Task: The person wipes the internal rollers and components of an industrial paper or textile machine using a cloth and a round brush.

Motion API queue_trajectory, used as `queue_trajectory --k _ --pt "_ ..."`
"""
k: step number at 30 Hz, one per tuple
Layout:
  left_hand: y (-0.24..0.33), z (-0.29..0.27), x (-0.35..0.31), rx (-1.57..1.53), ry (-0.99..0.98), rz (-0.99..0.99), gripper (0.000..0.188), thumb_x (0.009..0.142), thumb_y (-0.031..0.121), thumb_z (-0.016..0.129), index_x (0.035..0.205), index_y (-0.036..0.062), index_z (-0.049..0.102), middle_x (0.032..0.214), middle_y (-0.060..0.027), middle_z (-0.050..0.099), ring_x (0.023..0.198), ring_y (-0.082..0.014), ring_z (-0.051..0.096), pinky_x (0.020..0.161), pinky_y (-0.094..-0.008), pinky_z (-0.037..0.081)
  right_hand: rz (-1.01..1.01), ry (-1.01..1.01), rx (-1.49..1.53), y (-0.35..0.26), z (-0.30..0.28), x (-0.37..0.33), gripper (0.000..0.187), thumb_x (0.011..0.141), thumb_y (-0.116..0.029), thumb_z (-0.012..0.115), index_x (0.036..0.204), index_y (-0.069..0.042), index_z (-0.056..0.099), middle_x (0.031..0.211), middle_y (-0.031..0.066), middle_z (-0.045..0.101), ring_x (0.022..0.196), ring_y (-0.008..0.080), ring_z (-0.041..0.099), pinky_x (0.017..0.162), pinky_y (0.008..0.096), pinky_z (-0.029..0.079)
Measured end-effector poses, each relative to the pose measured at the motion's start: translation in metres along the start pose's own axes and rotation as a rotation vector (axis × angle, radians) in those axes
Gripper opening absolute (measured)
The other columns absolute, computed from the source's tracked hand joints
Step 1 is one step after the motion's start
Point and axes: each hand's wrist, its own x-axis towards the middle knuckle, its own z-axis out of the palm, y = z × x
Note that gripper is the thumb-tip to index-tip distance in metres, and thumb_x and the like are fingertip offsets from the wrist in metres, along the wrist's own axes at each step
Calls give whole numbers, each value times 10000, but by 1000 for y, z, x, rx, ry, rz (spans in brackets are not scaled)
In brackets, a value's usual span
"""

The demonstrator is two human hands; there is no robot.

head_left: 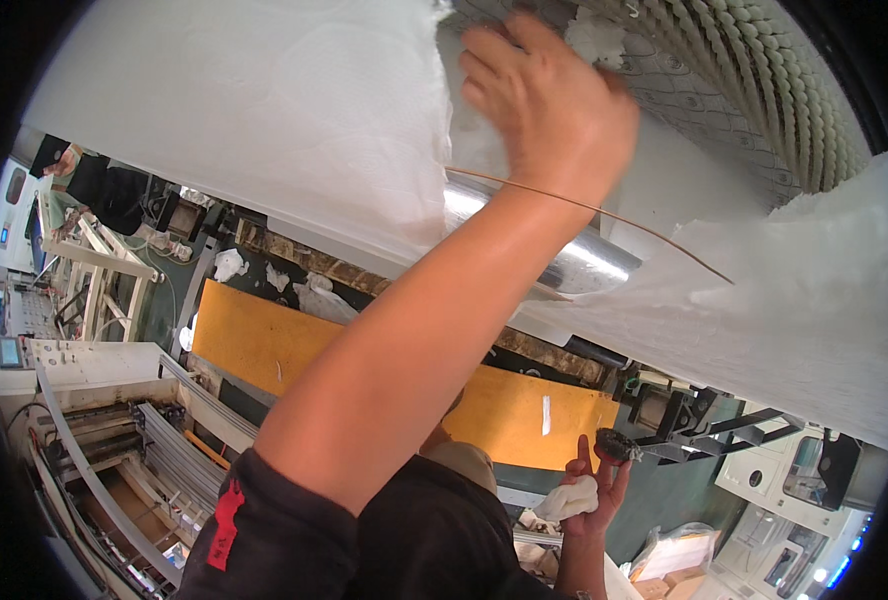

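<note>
My left hand (pixel 559 105) reaches up into a gap in torn white sheet material (pixel 264 110). Its bent fingers are blurred, so whether they grip anything does not show. They are close to the torn edge and a grey patterned roller surface (pixel 684 95). Across my left wrist runs a thin brown rod or wire (pixel 654 232). Beneath the forearm a shiny metal roller (pixel 592 265) shows through the gap. Lower down, my right hand (pixel 604 500) holds a crumpled white wad (pixel 567 498) against the palm. A dark bristly brush-like piece (pixel 616 445) sits at its fingertips.
Thick ribbed pale bands (pixel 764 90) curve at the upper right. A yellow panel (pixel 254 335) with white scraps (pixel 319 298) near it lies below the sheet. White machine frames (pixel 104 265) and another person in dark clothes (pixel 112 190) are at the left. Boxes (pixel 679 560) stand at the lower right.
</note>
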Motion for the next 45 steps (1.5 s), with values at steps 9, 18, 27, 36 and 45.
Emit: queue_trajectory --k 9,18,27,36,45 --pt "45 59 -45 -124 99 235 772 860 175 688 1402 -193 279 1429 -406 302 1295 -547 344 1046 -628 321 -1 14 -66 -3 3 0 529 1024 -560 535 1355 -158 627 1483 163 513 997 246 640 745 373 592" --pt "-2 27 18 -457 188 44 570 819 49 746 1308 -59 474 1342 -297 469 1184 -424 542 979 -455 459 -20 -20 -55 -4 15 6 508 1025 -543 545 1353 -162 619 1490 160 506 992 246 644 738 371 596" --pt "-12 28 29 -553 290 148 251 805 -45 720 1040 -3 642 930 -163 648 862 -352 646 788 -423 515 -23 16 -41 -3 17 6 564 1012 -553 563 1344 -100 615 1467 175 515 974 255 649 732 367 603" --pt "-10 35 30 -589 300 61 168 840 -20 688 1006 -4 675 892 -206 668 865 -409 631 787 -454 506 -24 21 -39 -4 17 7 550 1007 -535 584 1360 -113 604 1465 186 516 960 263 653 722 359 605" --pt "-5 28 17 -504 223 188 285 869 28 695 1129 -32 597 1004 -233 617 981 -438 582 856 -479 476 -8 23 -36 -4 16 8 551 1017 -538 559 1402 -144 583 1468 177 517 981 256 648 726 375 607"
